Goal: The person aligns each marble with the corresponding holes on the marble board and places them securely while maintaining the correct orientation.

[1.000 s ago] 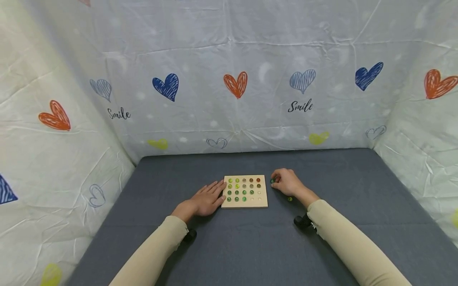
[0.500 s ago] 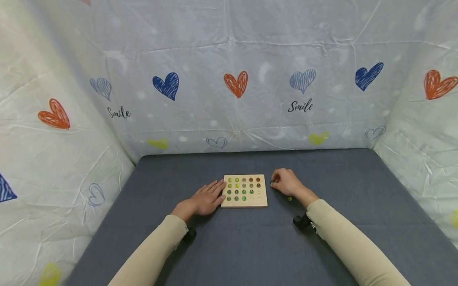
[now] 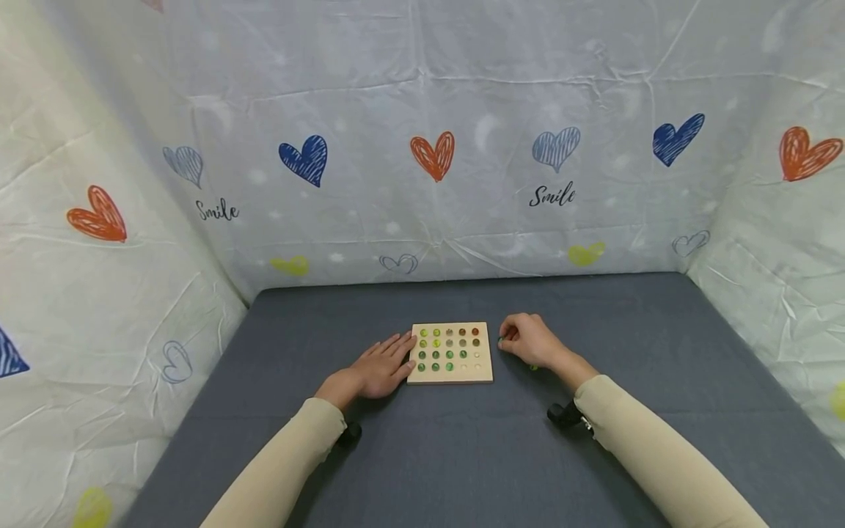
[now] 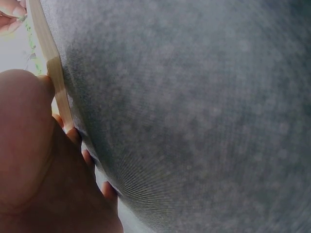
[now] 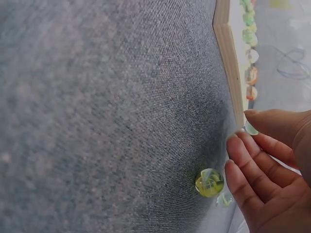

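A pale wooden board carries rows of glass marbles, yellow, brownish and green; several hollows at its front right hold no marble. My left hand rests with fingers spread along the board's left edge, fingertips and thumb over it. Just off the right edge, my right hand pinches a green marble between thumb and index finger. Below those fingers in the right wrist view, a clear marble with yellow swirls lies on the cloth, a paler marble behind it.
Dark grey cloth covers the table. A white curtain printed with hearts hangs behind it and along both sides. Each wrist wears a black camera, the right one low over the cloth.
My right forearm has shifted slightly to the right and hides more of the yellow-green marble on the cloth. The left hand stays in place on the board.
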Demonstrator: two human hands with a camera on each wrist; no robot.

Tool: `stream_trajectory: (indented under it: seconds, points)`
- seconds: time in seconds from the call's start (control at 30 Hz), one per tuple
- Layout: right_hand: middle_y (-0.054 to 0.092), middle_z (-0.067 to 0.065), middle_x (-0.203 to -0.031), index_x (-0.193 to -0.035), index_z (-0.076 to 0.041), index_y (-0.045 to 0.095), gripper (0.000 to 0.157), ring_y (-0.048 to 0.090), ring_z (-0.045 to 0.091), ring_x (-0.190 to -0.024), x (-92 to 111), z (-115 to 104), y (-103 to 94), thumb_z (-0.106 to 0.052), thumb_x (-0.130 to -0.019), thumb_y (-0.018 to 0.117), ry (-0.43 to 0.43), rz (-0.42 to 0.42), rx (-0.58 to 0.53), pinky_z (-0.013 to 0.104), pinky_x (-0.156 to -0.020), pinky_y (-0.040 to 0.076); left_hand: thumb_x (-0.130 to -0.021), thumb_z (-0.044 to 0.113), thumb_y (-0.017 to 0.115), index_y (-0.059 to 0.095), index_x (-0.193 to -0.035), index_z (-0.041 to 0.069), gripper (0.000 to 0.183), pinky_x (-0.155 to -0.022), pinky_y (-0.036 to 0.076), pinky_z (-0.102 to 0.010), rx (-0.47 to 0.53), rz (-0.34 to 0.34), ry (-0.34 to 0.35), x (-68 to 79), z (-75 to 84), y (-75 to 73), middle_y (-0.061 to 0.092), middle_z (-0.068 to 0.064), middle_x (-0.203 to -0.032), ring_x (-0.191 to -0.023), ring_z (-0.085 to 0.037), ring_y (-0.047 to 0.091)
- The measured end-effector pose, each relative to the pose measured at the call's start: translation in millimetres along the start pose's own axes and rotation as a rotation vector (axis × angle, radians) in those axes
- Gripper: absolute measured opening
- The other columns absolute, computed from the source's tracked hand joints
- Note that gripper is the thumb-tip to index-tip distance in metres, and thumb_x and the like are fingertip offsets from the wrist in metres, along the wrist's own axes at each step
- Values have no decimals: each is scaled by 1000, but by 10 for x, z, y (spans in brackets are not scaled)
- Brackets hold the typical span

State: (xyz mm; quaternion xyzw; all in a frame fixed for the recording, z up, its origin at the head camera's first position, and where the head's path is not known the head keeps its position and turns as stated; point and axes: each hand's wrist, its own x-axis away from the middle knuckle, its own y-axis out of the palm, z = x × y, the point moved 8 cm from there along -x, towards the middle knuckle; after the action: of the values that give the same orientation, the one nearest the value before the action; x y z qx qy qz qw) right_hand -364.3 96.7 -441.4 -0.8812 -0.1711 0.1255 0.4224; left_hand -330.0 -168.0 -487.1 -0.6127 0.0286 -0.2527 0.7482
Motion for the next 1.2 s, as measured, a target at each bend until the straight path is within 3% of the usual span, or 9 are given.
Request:
stream_trajectory:
  seconds: [0.67, 1.2]
  points:
    - [67, 3, -87, -100, -2, 71, 10, 62, 13, -77, 202, -188, 7, -6, -92, 76, -73, -6, -55, 34, -71, 54, -112, 47, 28, 13, -167, 17, 64, -126, 8, -55, -3, 21, 21, -26, -30, 22, 9, -2, -173, -159, -26, 6]
    - [67, 0, -81, -96, -3, 71, 9, 59, 9, -71, 241, -382, 192, -2, -89, 76, -143, -19, -98, 29, -67, 52, -113, 43, 30, 13, -166, 16, 63, -126, 8, -54, -8, 3, 7, 1, 1, 5, 9, -5, -173, -159, -27, 7]
